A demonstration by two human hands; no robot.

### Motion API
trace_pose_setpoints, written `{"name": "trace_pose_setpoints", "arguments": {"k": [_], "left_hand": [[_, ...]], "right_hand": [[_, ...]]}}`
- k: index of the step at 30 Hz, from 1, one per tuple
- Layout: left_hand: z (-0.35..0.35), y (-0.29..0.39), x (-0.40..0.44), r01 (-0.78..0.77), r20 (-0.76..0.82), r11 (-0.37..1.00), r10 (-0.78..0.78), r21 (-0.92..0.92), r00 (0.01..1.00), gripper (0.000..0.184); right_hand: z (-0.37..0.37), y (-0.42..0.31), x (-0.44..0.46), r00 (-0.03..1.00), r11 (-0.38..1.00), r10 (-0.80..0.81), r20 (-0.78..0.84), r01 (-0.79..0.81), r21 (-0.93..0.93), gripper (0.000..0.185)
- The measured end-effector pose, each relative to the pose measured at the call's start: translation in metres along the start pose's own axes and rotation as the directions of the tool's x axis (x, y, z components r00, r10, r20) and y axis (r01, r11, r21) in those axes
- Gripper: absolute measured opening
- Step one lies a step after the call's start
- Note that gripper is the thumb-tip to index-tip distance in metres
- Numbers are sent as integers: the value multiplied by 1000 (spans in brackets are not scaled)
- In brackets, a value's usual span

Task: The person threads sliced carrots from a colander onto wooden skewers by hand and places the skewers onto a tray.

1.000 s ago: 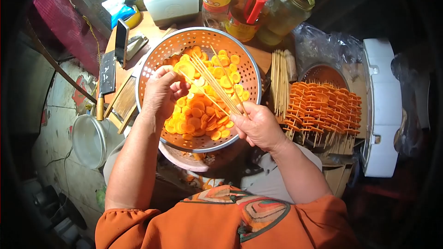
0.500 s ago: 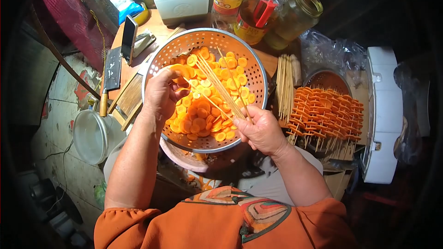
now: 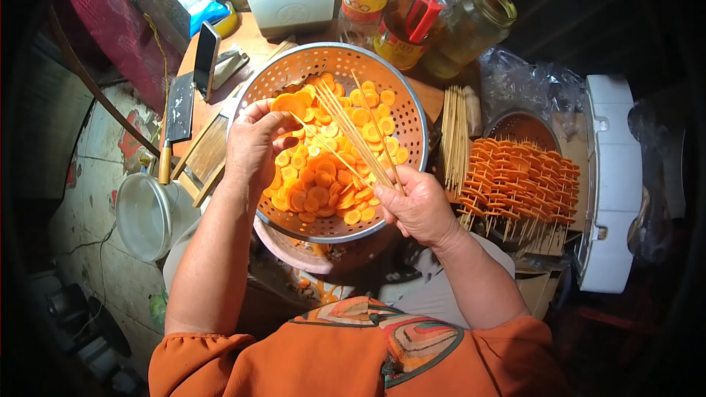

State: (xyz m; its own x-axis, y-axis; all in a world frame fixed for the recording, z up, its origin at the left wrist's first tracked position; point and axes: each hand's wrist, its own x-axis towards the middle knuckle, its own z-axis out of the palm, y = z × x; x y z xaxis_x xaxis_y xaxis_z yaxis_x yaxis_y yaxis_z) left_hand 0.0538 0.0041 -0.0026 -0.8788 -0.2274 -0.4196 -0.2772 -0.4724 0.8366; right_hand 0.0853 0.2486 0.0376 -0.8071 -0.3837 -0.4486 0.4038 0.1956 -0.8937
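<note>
My left hand (image 3: 254, 140) is closed in a pinch on orange carrot slices (image 3: 290, 104) above the left side of a perforated metal colander (image 3: 406, 114). More loose carrot slices (image 3: 318, 195) lie in the colander. Over its right side, my right hand (image 3: 417, 207) grips several thin bamboo skewers (image 3: 351, 132). Most of them fan up and left as a bundle, while one stands a little apart on the right. A single lower skewer (image 3: 331, 148) reaches across to my left fingertips, its tip close to the held slices. Whether it pierces them I cannot tell.
Finished carrot skewers (image 3: 518, 180) are stacked at the right beside a bundle of bare skewers (image 3: 455, 136). Bottles and a jar (image 3: 471, 33) line the back. A cleaver (image 3: 180, 110) and a propped phone (image 3: 206, 61) are at the left, above a white bucket (image 3: 145, 217).
My left hand has shifted slightly and its fingers have turned, so the held carrot slices now show more of their flat face. My right hand keeps its grip on the skewers, almost unmoved.
</note>
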Motion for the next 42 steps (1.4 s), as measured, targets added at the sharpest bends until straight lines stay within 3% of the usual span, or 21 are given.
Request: {"name": "trace_pose_setpoints", "arguments": {"k": [12,17,21,23,25,27,31,37,42], "left_hand": [[1,-4,1,-49,17,998,48,41,999,11],[18,-20,-12,-89,-92,992,97,90,991,10],[35,-34,-33,1,83,993,-11,117,996,6],[39,-37,-36,21,86,992,-32,127,996,6],[38,-35,-30,-66,130,978,40,200,991,6],[34,-29,-23,-72,54,970,61,230,997,5],[21,-21,-13,-63,-13,978,67,201,998,14],[26,-26,-29,17,305,986,-68,164,950,16],[30,-22,-37,54,428,970,-153,235,891,19]], "right_hand": [[0,-4,-2,998,994,64,22,-65,86,11],[7,1,0,997,994,56,-44,-51,95,10],[14,7,11,994,997,24,-105,-17,70,10],[14,11,17,994,999,12,-112,-6,53,10],[14,9,20,994,996,26,-103,-16,92,11],[14,7,20,996,973,76,-48,-64,220,13],[12,8,16,992,971,121,32,-125,204,14],[13,7,17,999,974,45,-14,-41,224,13],[11,11,19,999,975,28,-43,-17,220,14]]}}
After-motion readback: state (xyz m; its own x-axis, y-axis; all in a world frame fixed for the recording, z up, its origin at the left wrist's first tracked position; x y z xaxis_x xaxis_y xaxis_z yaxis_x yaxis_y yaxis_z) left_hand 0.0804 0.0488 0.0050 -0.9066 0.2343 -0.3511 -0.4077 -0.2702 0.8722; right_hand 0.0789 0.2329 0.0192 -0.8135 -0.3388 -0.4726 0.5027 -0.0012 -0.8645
